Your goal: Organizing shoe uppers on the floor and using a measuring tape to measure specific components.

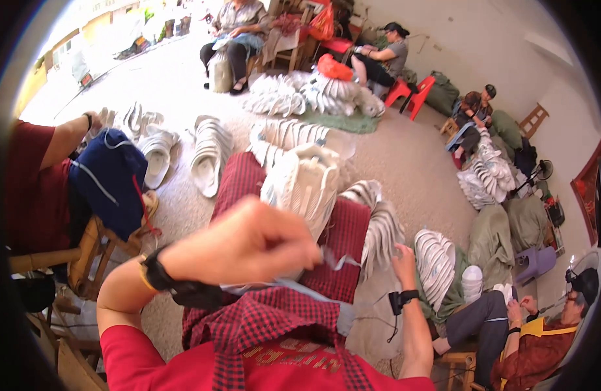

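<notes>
A whitish shoe (pixel 303 182) rests upper side up on my lap, over a dark red checked cloth (pixel 343 244). My left hand (pixel 255 241) is raised in front of it, closed with fingers curled, partly smeared by motion. A thin white lace (pixel 343 260) trails from beside its fingertips toward the right. My right hand (pixel 403 264) is held out to the right beside a stack of nested white shoes (pixel 384 231). Its fingers are bent together; whatever lies between them is too small to make out. Both wrists carry dark straps.
More rows of nested white shoes (pixel 211 153) stand on the floor ahead. At left sits a person with a dark blue cloth (pixel 111 179); another person (pixel 541 345) sits at lower right near a sack of shoes (pixel 437 270). Others sit farther back by a red chair (pixel 419 96).
</notes>
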{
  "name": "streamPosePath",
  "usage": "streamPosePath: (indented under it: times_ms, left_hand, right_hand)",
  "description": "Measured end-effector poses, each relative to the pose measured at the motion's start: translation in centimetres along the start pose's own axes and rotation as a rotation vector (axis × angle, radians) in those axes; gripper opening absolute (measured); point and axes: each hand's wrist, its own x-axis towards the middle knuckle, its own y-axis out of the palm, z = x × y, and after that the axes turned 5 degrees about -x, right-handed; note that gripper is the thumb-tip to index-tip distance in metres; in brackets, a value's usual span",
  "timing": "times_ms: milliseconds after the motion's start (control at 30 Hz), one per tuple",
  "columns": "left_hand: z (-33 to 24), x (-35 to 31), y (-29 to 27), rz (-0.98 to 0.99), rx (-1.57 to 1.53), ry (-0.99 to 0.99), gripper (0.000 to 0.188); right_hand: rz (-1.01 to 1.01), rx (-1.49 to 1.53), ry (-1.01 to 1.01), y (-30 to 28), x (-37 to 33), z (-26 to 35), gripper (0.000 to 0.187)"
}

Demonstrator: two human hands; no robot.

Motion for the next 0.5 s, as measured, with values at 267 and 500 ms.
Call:
streamPosePath:
  times_ms: [267,500]
  left_hand:
    - [1.9,3.8,4.1,0.027,0.258,0.086,0.015]
    - [2.2,1.6,3.4,0.045,0.372,0.046,0.012]
  right_hand:
    - [0.659,1.508,0.045,-12.6,0.7,26.1,0.037]
    - [0.683,1.212,-0.131,-13.8,0.1,29.2,0.017]
